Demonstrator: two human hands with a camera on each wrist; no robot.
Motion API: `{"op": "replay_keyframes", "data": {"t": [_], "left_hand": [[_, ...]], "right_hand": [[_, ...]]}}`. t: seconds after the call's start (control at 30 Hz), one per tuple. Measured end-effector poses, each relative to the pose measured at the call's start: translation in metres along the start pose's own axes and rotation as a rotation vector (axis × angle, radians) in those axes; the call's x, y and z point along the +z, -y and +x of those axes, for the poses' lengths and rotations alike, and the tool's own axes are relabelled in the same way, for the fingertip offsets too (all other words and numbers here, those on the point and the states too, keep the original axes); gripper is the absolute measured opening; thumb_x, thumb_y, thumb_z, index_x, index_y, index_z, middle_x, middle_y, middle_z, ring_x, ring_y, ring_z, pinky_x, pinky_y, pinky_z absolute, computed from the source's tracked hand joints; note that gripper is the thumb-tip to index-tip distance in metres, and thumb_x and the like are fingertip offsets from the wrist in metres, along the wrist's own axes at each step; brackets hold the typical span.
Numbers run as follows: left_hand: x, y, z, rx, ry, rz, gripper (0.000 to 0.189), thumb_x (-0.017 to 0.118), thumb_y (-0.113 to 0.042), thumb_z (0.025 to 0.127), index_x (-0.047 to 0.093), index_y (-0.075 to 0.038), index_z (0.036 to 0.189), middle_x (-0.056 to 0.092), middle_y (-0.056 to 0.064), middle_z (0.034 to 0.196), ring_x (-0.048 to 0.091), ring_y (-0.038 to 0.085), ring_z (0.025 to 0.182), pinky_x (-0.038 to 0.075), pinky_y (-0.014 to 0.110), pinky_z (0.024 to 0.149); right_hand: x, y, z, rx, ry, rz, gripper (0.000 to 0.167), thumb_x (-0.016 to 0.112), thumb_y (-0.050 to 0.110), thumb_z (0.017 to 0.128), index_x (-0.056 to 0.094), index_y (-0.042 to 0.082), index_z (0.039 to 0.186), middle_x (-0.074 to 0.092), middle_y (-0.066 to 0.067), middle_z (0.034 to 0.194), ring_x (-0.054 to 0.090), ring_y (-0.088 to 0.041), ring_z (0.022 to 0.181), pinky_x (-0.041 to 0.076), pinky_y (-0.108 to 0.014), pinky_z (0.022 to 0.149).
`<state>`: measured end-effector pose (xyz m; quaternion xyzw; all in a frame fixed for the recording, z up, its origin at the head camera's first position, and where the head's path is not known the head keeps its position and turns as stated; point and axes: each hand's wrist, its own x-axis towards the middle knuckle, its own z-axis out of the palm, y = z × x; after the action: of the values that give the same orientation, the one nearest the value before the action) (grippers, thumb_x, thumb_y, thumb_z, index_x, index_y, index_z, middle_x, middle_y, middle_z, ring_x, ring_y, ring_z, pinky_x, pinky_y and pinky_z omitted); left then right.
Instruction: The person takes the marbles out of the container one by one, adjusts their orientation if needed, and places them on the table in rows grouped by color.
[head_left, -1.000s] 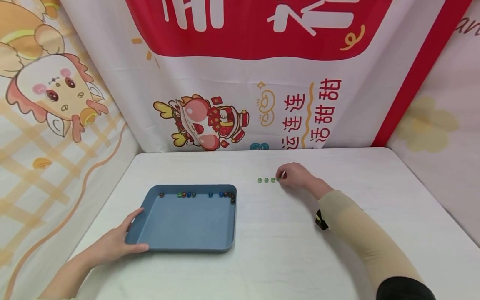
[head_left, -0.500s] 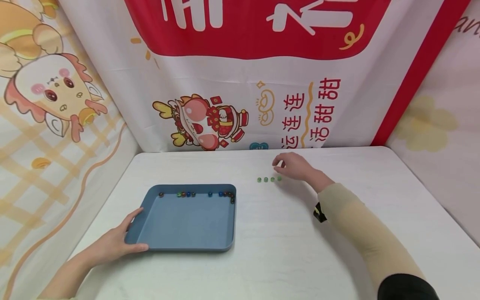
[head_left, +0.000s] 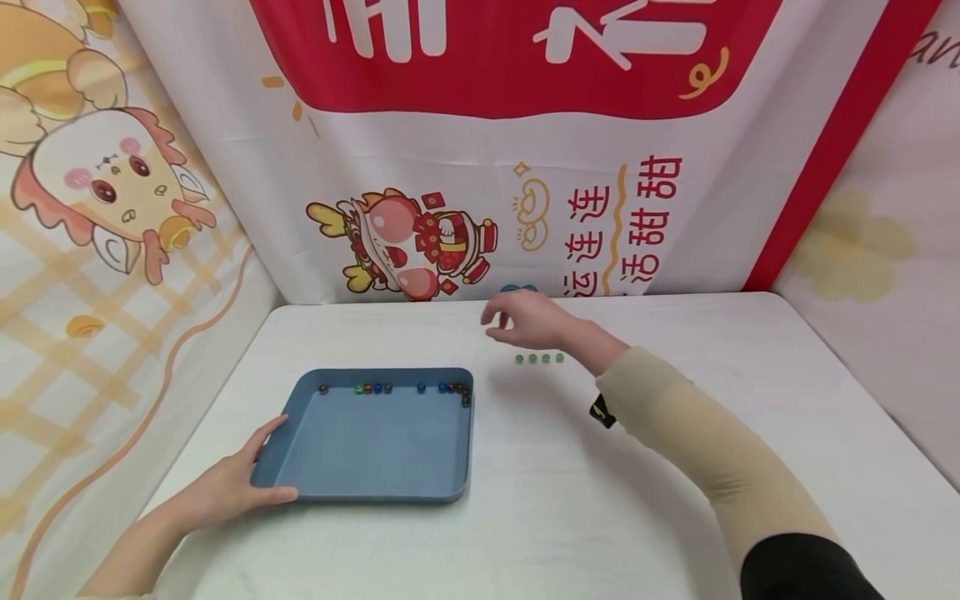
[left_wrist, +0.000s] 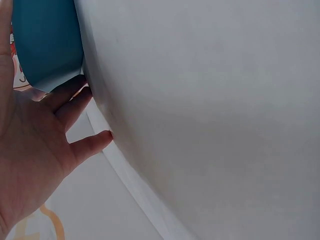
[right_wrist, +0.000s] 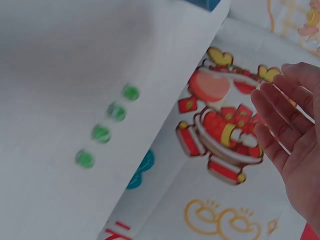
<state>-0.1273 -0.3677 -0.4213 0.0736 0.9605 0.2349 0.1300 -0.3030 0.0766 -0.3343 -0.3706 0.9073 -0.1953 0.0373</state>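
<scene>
A blue-grey tray lies on the white table. My left hand rests against its near left corner, thumb along the front rim and a finger at the left rim. The left wrist view shows that hand's fingers fairly straight, their tips by the tray's side. Several green glass marbles form a spaced row to the right of the tray. My right hand is in the air behind and left of this row, fingers loosely bent, nothing visible in it. The right wrist view also shows the green marbles and the hand's palm.
Several dark, blue and brown marbles lie along the tray's far inner wall, with a few bunched in the far right corner. A printed cloth hangs right behind the table. Another patterned cloth hangs at the left.
My right hand has let go of the rightmost green marble, lifted away and moved left above the row. My left hand and the tray have stayed in place.
</scene>
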Motion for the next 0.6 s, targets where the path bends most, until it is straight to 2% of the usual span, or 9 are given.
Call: {"op": "replay_keyframes", "data": {"t": [0.3, 0.6], "left_hand": [[0.000, -0.001, 0.001, 0.000, -0.005, 0.000, 0.116, 0.078, -0.055, 0.075, 0.006, -0.009, 0.155, 0.037, 0.048, 0.133, 0.046, 0.057, 0.117, 0.043, 0.060, 0.085], [0.000, 0.000, 0.000, -0.007, -0.002, -0.004, 0.116, 0.078, -0.054, 0.076, 0.006, -0.009, 0.155, 0.035, 0.048, 0.134, 0.045, 0.058, 0.118, 0.043, 0.061, 0.085]], "right_hand": [[0.011, 0.043, 0.020, -0.106, 0.056, 0.001, 0.023, 0.066, 0.028, 0.094, 0.069, 0.019, 0.114, 0.066, 0.005, 0.110, 0.060, -0.005, 0.092, 0.046, -0.021, 0.081], [0.029, 0.070, 0.037, -0.194, 0.094, -0.018, 0.025, 0.068, 0.028, 0.093, 0.069, 0.017, 0.115, 0.066, 0.004, 0.111, 0.061, -0.008, 0.094, 0.046, -0.020, 0.082]]}}
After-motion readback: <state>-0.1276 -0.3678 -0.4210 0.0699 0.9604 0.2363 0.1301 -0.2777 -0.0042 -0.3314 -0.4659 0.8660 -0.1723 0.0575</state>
